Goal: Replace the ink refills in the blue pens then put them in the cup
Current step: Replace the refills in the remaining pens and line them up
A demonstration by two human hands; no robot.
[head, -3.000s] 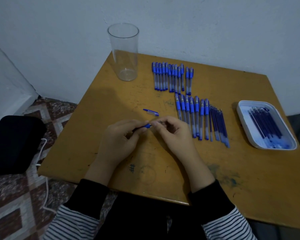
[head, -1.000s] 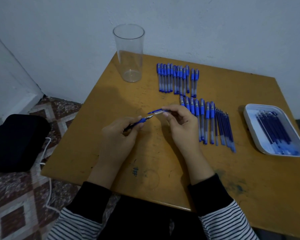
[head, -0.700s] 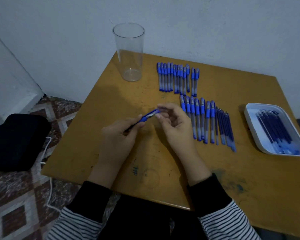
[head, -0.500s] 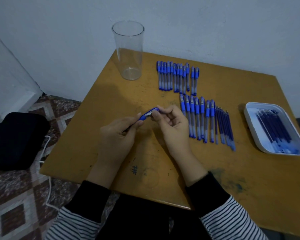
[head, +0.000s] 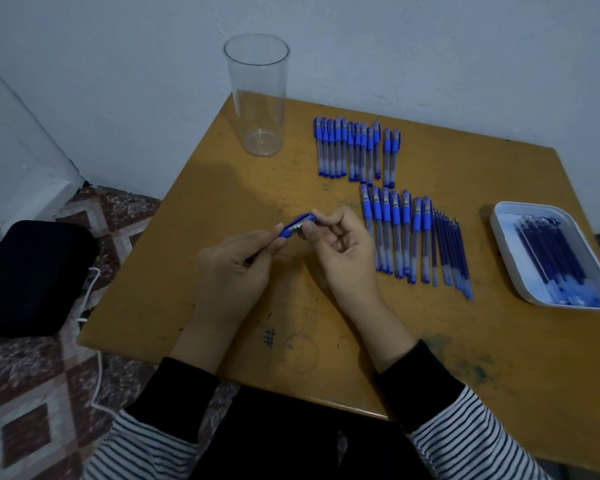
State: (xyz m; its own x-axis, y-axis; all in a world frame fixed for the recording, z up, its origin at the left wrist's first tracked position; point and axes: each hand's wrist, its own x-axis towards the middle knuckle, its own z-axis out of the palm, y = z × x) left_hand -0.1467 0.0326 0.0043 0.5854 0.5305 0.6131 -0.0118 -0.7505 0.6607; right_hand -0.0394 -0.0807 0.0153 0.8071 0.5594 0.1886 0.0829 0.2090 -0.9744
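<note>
Above the table [head: 222, 188], the pen [head: 288, 233], gripped in the left hand [head: 232, 271], is being capped by the pinching right hand [head: 343, 251], the cap [head: 305, 220] no longer apart. It is being readied for the empty cup [head: 257, 98].

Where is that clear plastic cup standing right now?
In the head view, the cup stands upright at the far left corner of the table, just left of the far row of pens.

table [head: 430, 341] | cup [head: 257, 98] (upright) | far pen row [head: 355, 150] | near pen row [head: 395, 233] | refills [head: 451, 251] | tray [head: 506, 258]
</note>
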